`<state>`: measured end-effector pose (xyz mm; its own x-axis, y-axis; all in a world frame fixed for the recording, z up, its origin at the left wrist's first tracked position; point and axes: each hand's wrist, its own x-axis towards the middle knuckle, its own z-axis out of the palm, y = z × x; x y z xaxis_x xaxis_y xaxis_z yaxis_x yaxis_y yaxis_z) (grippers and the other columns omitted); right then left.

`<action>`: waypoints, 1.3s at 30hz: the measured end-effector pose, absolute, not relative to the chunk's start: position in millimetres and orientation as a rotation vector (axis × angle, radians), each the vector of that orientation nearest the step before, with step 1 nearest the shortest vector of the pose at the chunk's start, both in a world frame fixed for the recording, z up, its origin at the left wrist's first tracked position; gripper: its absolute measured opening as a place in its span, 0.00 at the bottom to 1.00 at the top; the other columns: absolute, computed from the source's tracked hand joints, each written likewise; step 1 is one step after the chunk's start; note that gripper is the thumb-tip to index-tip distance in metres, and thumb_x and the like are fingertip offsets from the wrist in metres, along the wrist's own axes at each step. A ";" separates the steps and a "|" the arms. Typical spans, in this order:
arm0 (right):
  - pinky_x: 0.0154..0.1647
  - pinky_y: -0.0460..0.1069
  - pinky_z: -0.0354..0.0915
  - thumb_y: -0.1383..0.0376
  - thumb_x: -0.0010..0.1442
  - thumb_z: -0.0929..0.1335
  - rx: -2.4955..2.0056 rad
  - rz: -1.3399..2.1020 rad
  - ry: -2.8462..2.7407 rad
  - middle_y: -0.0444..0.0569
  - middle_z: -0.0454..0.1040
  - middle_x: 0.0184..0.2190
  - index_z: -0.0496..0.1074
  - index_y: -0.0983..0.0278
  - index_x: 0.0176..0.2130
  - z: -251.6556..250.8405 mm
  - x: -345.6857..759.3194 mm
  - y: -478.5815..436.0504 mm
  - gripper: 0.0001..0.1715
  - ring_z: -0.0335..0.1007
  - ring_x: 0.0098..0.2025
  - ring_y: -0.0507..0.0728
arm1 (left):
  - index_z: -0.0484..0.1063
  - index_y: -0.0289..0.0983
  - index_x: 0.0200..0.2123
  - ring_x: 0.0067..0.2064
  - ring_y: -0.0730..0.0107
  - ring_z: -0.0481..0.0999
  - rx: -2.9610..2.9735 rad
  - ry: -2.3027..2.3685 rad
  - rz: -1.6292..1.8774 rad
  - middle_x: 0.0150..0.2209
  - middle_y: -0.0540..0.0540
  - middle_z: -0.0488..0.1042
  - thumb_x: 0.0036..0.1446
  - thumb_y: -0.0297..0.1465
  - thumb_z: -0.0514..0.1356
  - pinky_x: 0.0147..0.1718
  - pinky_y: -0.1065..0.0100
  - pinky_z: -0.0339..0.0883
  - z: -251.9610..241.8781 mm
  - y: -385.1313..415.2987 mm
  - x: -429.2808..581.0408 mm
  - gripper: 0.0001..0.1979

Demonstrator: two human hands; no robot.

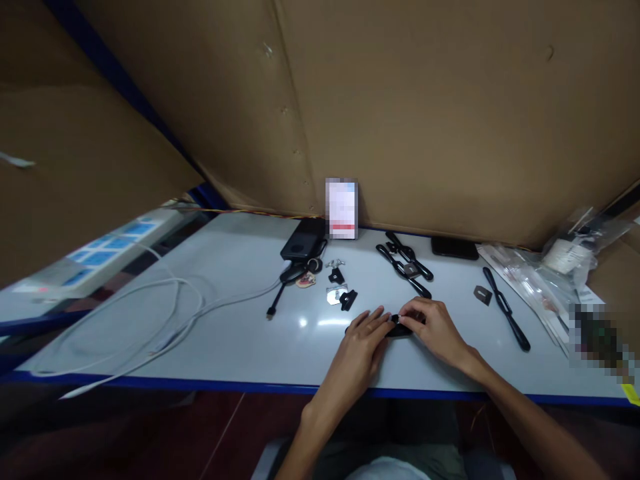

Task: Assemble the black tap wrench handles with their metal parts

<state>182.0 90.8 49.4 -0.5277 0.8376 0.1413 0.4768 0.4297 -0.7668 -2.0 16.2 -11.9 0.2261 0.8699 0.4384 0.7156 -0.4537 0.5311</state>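
Observation:
A long black handle-like piece (399,331) lies flat on the table in front of me, partly covered by both hands. My left hand (367,337) presses over its left part, fingers closed together on it. My right hand (434,328) is at its middle and right part, thumb and fingertips pinched at a small part there that is too small to name. Beyond the hands lie two similar black pieces (403,270), crossing small dark plates. To the right rests another black piece (506,309) with a slotted middle, beside a small dark plate with a slot (483,295).
Small black clips (349,300) and silvery bits (335,264) lie left of centre. Behind them are a black power bank (303,240) and a propped phone (342,208). White cables (200,310) loop at left; plastic bags (530,287) lie at right. Cardboard walls enclose the table.

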 end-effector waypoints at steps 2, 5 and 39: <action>0.37 0.48 0.66 0.74 0.62 0.71 -1.095 0.892 -2.200 0.45 0.78 0.32 0.77 0.63 0.34 45.7 180.6 90.9 0.07 0.72 0.32 0.53 | 0.73 0.41 0.57 0.65 0.53 0.72 2.282 1.501 1.036 0.58 0.41 0.78 0.66 0.20 0.55 0.63 0.42 0.67 -11.4 16.1 -1.5 0.20; 0.41 0.50 0.67 0.73 0.64 0.71 -1.075 0.703 -2.279 0.46 0.77 0.34 0.77 0.63 0.35 39.1 180.2 91.0 0.07 0.73 0.37 0.55 | 0.73 0.41 0.57 0.66 0.54 0.71 2.275 1.501 1.029 0.58 0.41 0.78 0.66 0.20 0.55 0.63 0.43 0.67 -10.6 16.2 -1.1 0.20; 0.31 0.46 0.61 0.73 0.58 0.69 -1.124 1.297 -2.328 0.42 0.75 0.20 0.77 0.65 0.30 51.9 171.2 129.9 0.07 0.71 0.26 0.53 | 0.71 0.39 0.53 0.49 0.53 0.68 2.248 1.726 0.740 0.47 0.41 0.71 0.62 0.28 0.65 0.49 0.51 0.68 8.9 30.4 4.7 0.17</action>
